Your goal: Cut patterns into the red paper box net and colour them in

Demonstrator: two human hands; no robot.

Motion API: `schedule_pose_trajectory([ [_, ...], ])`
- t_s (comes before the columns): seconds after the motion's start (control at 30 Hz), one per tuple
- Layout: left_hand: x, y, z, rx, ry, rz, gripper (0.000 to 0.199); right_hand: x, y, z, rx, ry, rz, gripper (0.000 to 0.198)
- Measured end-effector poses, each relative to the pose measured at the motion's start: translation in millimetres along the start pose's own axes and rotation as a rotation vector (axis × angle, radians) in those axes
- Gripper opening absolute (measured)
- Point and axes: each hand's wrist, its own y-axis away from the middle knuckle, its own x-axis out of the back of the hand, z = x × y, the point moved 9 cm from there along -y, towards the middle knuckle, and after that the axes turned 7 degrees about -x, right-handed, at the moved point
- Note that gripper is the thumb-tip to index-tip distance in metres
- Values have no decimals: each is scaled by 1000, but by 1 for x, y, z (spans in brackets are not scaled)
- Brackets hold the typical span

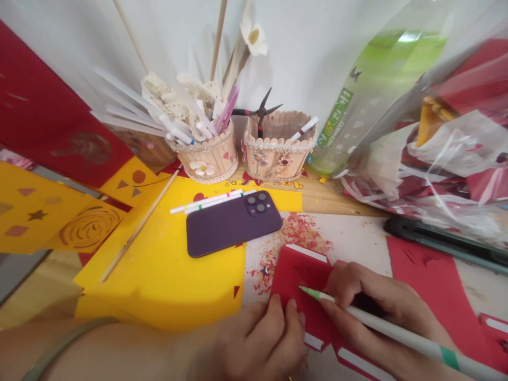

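Note:
In the lower right, my right hand (391, 301) grips a white marker (391, 333) with a green band. Its green tip points at a folded red paper piece (296, 272) with white strips along its edges; whether it touches the surface I cannot tell. My left hand (257, 338) has its bent fingers pressed on the near left part of that paper, holding it down. Behind the hands, a dark purple phone (226, 228) lies camera side up on yellow paper (159, 259). Two white markers (214, 200) lie along its far edge.
Two wooden-stick holders, one packed with pens (208, 159) and another with pliers (278, 161), stand at the wall. A green-tinted bottle (365, 95) and a stuffed plastic bag (444, 153) are right. A thin stick (143, 222) lies left. Red scraps (304, 233) litter the pale sheet.

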Motion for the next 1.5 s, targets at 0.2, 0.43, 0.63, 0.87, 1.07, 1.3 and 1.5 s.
schedule_pose_trajectory([
  [0.2, -2, 1, 0, -2, 0, -26, 28, -1, 0, 0, -1, 11, -14, 21],
  [0.43, -1, -1, 2, -42, 6, -24, 28, -3, 0, 0, -11, -3, -28, 20],
  [0.63, -2, 0, 2, -45, 3, -30, 28, 1, 0, -3, 9, -4, 5, 21],
  [0.87, 2, -2, 0, -7, 25, 7, 33, 2, -1, -4, -2, 14, 13, 20],
  [1.07, 1, -4, 2, -44, 20, -12, 34, 4, 1, -1, 7, 22, 43, 18],
  [1.3, 0, -3, 1, -59, 20, -27, 31, 1, -1, -3, 21, 26, 27, 20],
  [1.5, 0, -1, 1, -42, 24, -30, 31, 2, 0, -3, 20, 25, 35, 18],
])
